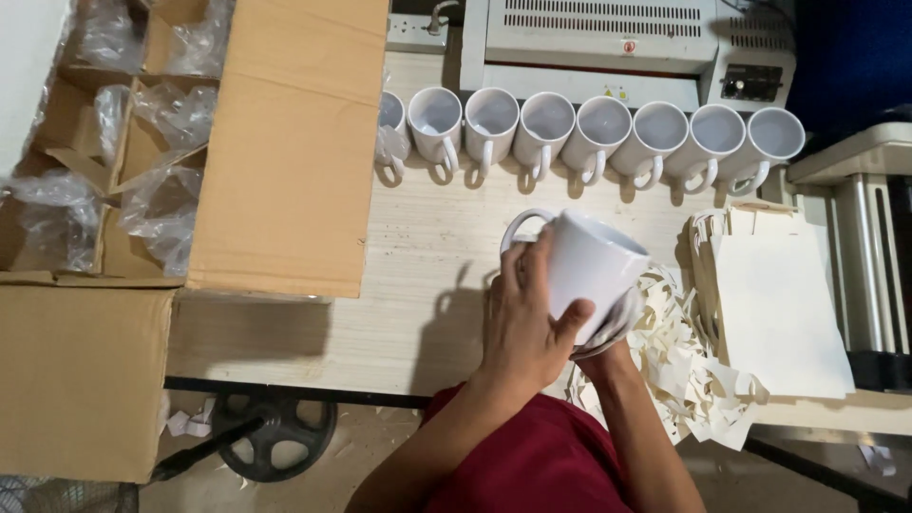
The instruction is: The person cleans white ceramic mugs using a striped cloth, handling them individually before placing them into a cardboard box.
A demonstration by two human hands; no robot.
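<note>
My left hand (521, 318) grips a white mug (589, 266) from the side, fingers near its handle, thumb across its body. My right hand (608, 347) is mostly hidden beneath the mug and seems to hold a crumpled clear plastic wrap (613, 323) against the mug's base. The mug is tilted, mouth facing away to the upper right, held above the front of the pale wooden table (418, 285).
Several white mugs (589, 128) stand in a row at the table's back, before a grey machine (608, 43). An open cardboard box (285, 142) with plastic-lined cells fills the left. Paper scraps (684, 361) and flat white sheets (779, 313) lie at right. A black wheel base (275, 432) sits on the floor.
</note>
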